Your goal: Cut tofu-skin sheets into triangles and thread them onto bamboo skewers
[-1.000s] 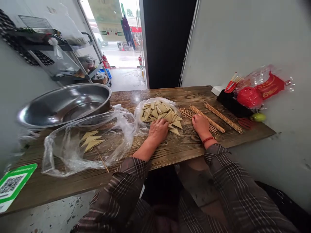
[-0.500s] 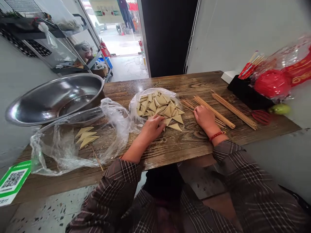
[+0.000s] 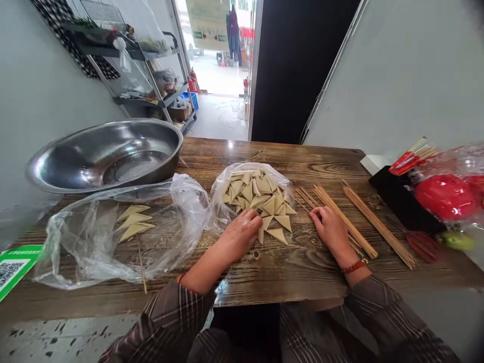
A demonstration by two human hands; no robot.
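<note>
Beige triangles of what looks like tofu sheet point(image 3: 260, 189) lie heaped in an opened clear plastic bag point(image 3: 223, 189), some spilling onto the wooden table. My left hand point(image 3: 242, 232) is closed at the heap's near edge, its fingertips on a tofu triangle point(image 3: 260, 235); the fingers partly hide it. To the right, my right hand point(image 3: 333, 232) pinches a thin wooden skewer point(image 3: 303, 206), whose end points toward the heap. Beside that hand lies a bundle of skewers point(image 3: 340, 217). On a plastic sheet at left rests a skewer point(image 3: 141, 264) threaded with several triangles point(image 3: 135, 222).
A large steel basin point(image 3: 151, 171) stands at the back left, near the crumpled clear plastic point(image 3: 91, 257). Another skewer bundle point(image 3: 378, 222) lies farther right. Beyond it is a black box point(image 3: 401, 196) with red packets. A green QR-code card point(image 3: 17, 267) sits at the left edge.
The camera view has tilted and shifted left. My right hand has drawn back from the loose skewers with one pinched in its fingers. My left hand remains at the triangles.
</note>
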